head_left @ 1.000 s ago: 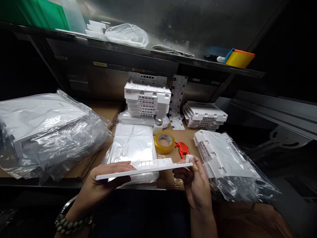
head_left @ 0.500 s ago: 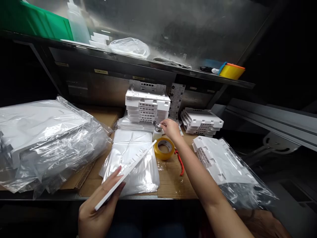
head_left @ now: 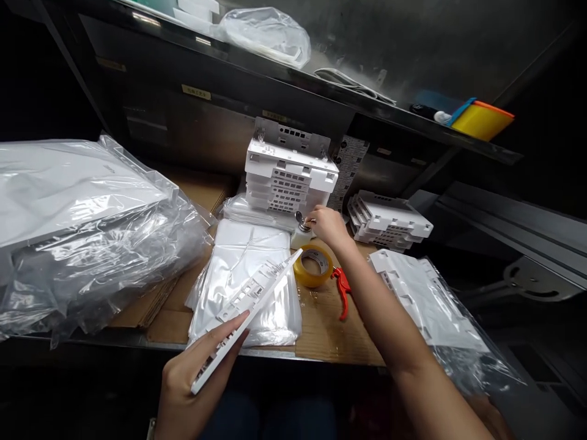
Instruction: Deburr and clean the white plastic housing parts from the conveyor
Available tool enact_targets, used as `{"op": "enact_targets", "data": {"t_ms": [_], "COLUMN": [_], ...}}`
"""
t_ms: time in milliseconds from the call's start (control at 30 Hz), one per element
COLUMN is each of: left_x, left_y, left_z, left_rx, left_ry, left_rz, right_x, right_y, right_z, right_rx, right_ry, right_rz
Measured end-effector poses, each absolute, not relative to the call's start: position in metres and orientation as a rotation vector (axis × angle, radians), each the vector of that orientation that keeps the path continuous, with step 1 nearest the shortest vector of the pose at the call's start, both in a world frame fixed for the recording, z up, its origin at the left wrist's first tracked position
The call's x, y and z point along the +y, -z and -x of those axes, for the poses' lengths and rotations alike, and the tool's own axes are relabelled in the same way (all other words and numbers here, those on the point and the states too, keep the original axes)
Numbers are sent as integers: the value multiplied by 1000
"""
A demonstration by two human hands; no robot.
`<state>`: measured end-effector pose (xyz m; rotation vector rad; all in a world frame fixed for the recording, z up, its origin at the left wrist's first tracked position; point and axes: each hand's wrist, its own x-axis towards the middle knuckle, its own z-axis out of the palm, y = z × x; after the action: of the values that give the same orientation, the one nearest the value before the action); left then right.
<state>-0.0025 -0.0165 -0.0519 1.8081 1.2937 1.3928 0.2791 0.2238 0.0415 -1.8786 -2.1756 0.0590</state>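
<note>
My left hand [head_left: 202, 373] grips a thin white plastic panel [head_left: 251, 294] by its lower end. The panel is tilted on edge, its slotted inner side facing left, over a stack of clear plastic bags [head_left: 236, 247]. My right hand [head_left: 329, 227] has its fingers pinched together at the mouth of a small bottle [head_left: 300, 237] with a metal top, whose round lid is flipped up. What the fingertips hold there is too small to make out. Just in front of the bottle lies a roll of yellow tape [head_left: 312, 280]. A red-handled tool [head_left: 343, 296] rests beside my right forearm.
Stacked white plastic housings [head_left: 293, 165] stand behind the bottle, with another stack [head_left: 389, 220] to the right. Bagged white parts lie at left [head_left: 82, 201] and right [head_left: 426, 299]. A metal shelf [head_left: 257, 76] overhangs the cardboard-covered bench.
The view has shifted and tilted. My left hand has turned the panel so that more of its slotted inner side shows. My right hand stays at the bottle, and more of the red-handled tool shows.
</note>
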Motion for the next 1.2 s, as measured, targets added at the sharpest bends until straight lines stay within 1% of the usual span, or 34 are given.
{"op": "enact_targets", "data": {"t_ms": [100,200,267,367,467,600,767,900,967,1133,1200], "left_x": [-16,-17,-18,-20,-20,-18,-18,-20,-19,-18,-19], "left_y": [51,51,50,47,45,44,46,49,50,46,45], "left_z": [2,2,2,5,6,3,0,2,1,-2,-2], "left_rx": [1301,1311,1302,1260,1226,1216,1255,1239,1239,1275,1281], "left_ry": [-1393,-1358,-1332,-1315,-1297,-1282,-1301,-1283,-1285,-1302,-1299], "left_rz": [-1762,-1720,-1712,-1711,-1692,-1695,-1754,-1765,-1762,-1755,-1751], "right_x": [200,142,93,29,0,4,7,-5,-1,39,44], "right_y": [-51,-60,-61,-54,-42,-33,-32,-30,-28,-26,-28], "right_z": [-274,-255,-233,-197,-172,-171,-177,-169,-172,-203,-207], "right_rx": [-2067,-1935,-1807,-1815,-1805,-1850,-1791,-1889,-1891,-1681,-1664], "right_ry": [-41,-95,-352,-607,-633,-580,-477,-544,-553,-414,-387], "right_rz": [1813,1641,1289,1064,980,964,1099,929,912,1165,1200]}}
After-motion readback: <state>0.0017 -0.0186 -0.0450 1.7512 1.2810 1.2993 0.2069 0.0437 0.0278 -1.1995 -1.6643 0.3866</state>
